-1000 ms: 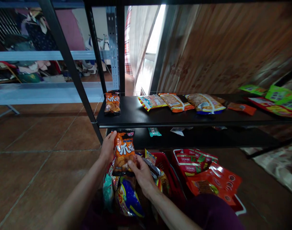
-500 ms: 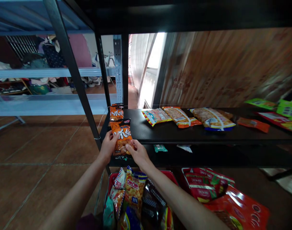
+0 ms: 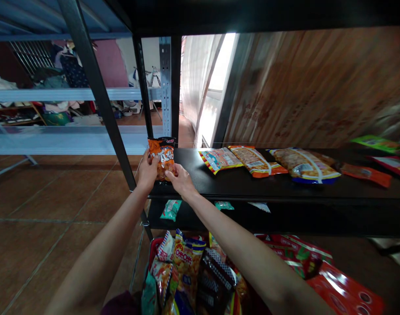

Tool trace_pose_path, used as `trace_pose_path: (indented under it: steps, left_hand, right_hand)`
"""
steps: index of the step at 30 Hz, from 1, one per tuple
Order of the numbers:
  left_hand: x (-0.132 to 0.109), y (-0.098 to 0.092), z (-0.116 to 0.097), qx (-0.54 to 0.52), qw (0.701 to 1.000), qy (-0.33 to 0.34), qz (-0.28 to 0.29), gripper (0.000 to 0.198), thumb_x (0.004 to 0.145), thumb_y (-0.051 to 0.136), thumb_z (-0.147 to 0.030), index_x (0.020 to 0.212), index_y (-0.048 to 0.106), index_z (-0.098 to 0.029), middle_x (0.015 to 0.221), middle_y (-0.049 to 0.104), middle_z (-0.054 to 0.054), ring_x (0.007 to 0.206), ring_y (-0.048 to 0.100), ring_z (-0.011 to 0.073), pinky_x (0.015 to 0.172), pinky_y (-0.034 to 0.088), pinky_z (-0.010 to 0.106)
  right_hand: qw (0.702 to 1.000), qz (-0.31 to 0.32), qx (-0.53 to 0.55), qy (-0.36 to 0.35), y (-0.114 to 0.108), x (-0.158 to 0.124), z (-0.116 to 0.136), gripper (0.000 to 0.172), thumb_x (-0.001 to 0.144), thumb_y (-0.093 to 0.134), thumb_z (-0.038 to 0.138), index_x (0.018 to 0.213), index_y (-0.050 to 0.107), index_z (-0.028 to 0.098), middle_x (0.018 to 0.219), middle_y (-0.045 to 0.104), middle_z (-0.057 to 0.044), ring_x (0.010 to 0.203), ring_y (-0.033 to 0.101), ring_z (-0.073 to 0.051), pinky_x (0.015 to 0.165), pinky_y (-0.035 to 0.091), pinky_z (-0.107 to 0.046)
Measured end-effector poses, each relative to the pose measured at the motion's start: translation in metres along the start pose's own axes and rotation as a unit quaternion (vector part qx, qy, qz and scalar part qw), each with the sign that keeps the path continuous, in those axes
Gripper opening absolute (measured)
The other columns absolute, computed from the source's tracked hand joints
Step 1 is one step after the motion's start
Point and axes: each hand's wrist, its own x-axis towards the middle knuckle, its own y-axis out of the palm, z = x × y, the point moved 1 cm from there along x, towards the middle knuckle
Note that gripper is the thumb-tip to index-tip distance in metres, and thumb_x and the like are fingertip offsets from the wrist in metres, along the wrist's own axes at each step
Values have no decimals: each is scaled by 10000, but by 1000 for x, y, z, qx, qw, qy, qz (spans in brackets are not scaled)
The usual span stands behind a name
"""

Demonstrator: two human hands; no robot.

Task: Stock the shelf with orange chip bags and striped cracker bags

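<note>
Shelf (image 3: 193, 175) left end: bare strip between orange packet (image 3: 161, 156) and striped packet (image 3: 218, 159); black post (image 3: 95, 92) flanks left corner.

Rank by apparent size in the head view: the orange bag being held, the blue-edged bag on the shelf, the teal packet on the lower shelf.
1. blue-edged bag, clearly largest.
2. orange bag, partly covered by fingers.
3. teal packet, smallest.

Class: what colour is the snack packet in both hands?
The snack packet is orange with white lettering; head view.

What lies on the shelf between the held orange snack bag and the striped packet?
Nothing: between orange snack bag and striped packet the black shelf is bare, head view.
</note>
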Motion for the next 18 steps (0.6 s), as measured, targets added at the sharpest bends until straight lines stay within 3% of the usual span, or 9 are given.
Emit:
trace_pose_path:
  steps: [5,10,18]
  left_hand:
    - [13,-1,22,98,994,39,-29,474,886,497,-305,1352,451,-229,1137,677,56,1011,642,181,894,506,320]
    - [8,-8,43,190,979,54,-45,437,890,478,-358,1311,497,-241,1212,645,62,1111,600,211,966,463,357]
    - [0,-6,38,276,959,3,-61,394,904,417,-407,1246,545,-258,1201,654,65,1135,589,230,946,465,362]
  right_hand:
    - [998,14,-57,-6,2,2,-1,341,772,593,254,1112,579,228,974,659,-20,901,602,-181,842,466,-338]
    - [987,16,-159,-7,5,-6,-7,363,786,585,277,1140,576,196,999,621,-65,941,574,-209,868,456,-353]
    - [984,36,-171,-19,5,-4,-7,450,773,581,250,1215,523,182,1041,604,-69,970,557,-206,893,445,-356]
